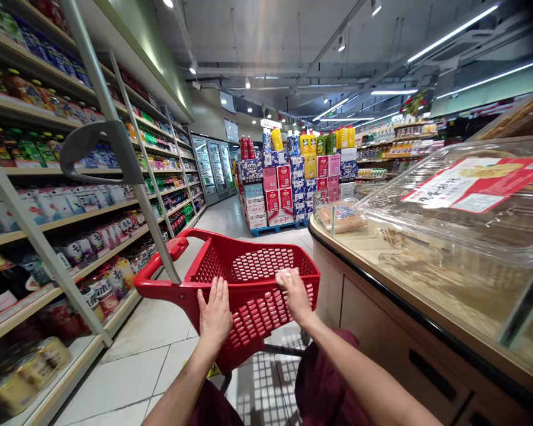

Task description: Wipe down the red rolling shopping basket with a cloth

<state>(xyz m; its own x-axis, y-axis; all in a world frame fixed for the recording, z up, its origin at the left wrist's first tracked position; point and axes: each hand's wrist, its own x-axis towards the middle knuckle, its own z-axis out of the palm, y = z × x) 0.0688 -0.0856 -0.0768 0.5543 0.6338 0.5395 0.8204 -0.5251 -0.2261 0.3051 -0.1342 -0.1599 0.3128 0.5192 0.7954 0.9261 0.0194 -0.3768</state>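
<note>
A red plastic shopping cart (pixel 249 290) with slotted basket walls stands in front of me. My left hand (pixel 215 310) lies against its near side, palm towards the basket and fingers stretched upward. At the near side's right part, my right hand (pixel 296 299) is closed at the rim. A small pale crumpled wad (pixel 286 276), perhaps a tissue or cloth, seems to be in its fingers; its kind is unclear. From the cart's left end a slanting metal pole (pixel 153 228) rises, carrying a grey plastic grip (pixel 102 152). Neither hand touches that grip.
Drink shelves (pixel 77 219) line the left side. A counter (pixel 373 319) with clear packs of food (pixel 466 189) runs close on the right. Stacked drink cartons (pixel 288 189) stand on a blue pallet (pixel 288 226) ahead, with glass-door fridges (pixel 213 163) behind to the left. The floor (pixel 137 373) is tiled.
</note>
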